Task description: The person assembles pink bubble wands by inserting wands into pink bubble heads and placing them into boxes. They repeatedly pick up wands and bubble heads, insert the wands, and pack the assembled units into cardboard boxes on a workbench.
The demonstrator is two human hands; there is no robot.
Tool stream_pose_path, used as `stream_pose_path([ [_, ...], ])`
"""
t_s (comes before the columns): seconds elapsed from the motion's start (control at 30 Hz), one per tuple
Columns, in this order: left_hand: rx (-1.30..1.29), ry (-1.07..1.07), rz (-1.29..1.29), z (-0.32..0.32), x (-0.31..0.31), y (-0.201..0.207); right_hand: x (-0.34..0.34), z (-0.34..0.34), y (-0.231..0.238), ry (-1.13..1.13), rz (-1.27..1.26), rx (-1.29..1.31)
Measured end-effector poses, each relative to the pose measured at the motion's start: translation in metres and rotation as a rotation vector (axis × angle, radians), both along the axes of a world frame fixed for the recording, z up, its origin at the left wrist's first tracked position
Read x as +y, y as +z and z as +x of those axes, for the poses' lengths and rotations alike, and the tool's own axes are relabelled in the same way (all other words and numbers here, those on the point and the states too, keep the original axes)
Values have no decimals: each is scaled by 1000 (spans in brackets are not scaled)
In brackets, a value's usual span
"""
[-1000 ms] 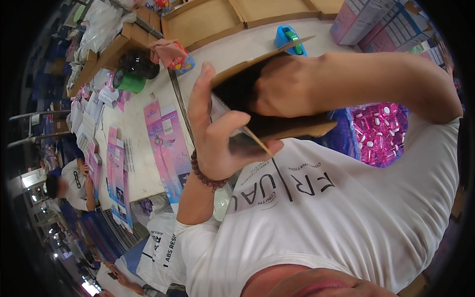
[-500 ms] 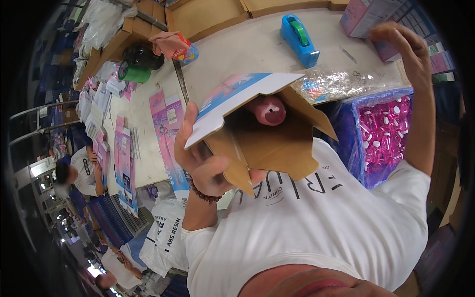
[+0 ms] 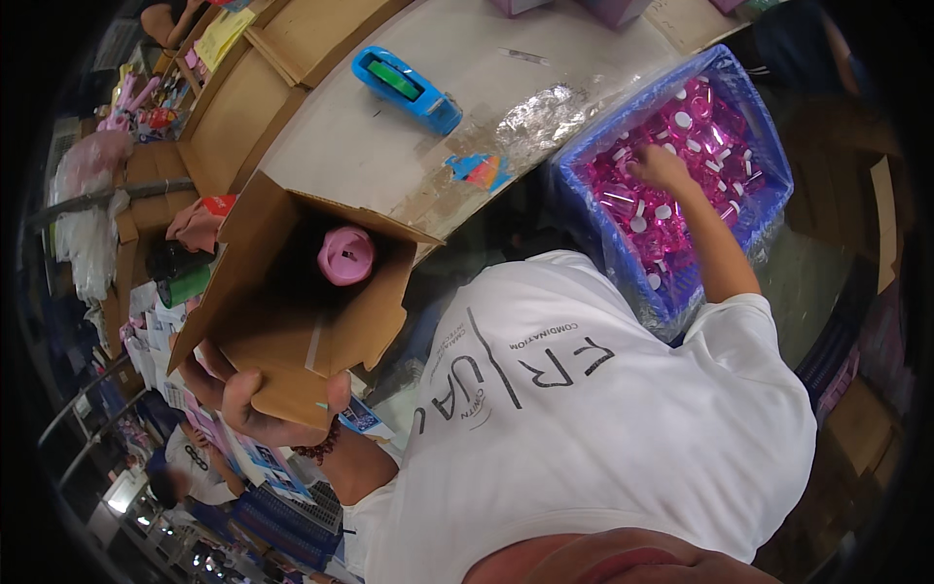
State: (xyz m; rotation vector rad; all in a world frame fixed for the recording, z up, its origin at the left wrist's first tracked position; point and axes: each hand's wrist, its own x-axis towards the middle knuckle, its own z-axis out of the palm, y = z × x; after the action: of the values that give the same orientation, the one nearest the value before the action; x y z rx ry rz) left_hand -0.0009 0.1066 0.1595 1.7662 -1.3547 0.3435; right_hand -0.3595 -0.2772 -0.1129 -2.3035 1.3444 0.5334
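My left hand (image 3: 268, 399), with a beaded bracelet at the wrist, is closed round the lower edge of an open cardboard box (image 3: 277, 346). The box is tilted, with its open end and loose flaps toward me. Inside it, near the upper wall, sits a pink rounded plastic piece (image 3: 346, 256) with a dark slot in its end. My right hand (image 3: 664, 170) reaches down into a blue crate (image 3: 623, 258) lined with clear plastic. Small bright pink bottles (image 3: 696, 146) with white caps fill the crate. The right fingertips are among the bottles, and whether they grip one is hidden.
A blue tape dispenser (image 3: 407, 90) with green tape stands on the pale table (image 3: 321, 136). Clear tape covers the table edge beside the crate. Large cardboard trays (image 3: 238, 117) lie at the far left. Another person (image 3: 195, 462) sits at lower left.
My right hand has gone from the boxes at the far right down into the crate of bottles. The held box has shifted left and turned; the view has swung right.
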Motion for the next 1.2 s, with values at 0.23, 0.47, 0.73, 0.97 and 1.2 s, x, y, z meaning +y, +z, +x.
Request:
stream_pose_path([
  [0.23, -23, -41, 75, -11, -17, 7, 3, -23, -47, 39, 30, 89],
  [0.47, -46, -77, -39, 1, -4, 6, -17, -14, 55, -384, 401, -583],
  [0.73, -96, -111, -71, -6, -12, -3, 79, 147, 320, 535, 614, -1236],
  [0.97, -121, -149, -138, -18, -18, -13, 161, 230, 344, 1277, 205, -774],
  [1.2, -143, -295, 76, -37, -29, -13, 196, 272, 287, 1252, 174, -370],
])
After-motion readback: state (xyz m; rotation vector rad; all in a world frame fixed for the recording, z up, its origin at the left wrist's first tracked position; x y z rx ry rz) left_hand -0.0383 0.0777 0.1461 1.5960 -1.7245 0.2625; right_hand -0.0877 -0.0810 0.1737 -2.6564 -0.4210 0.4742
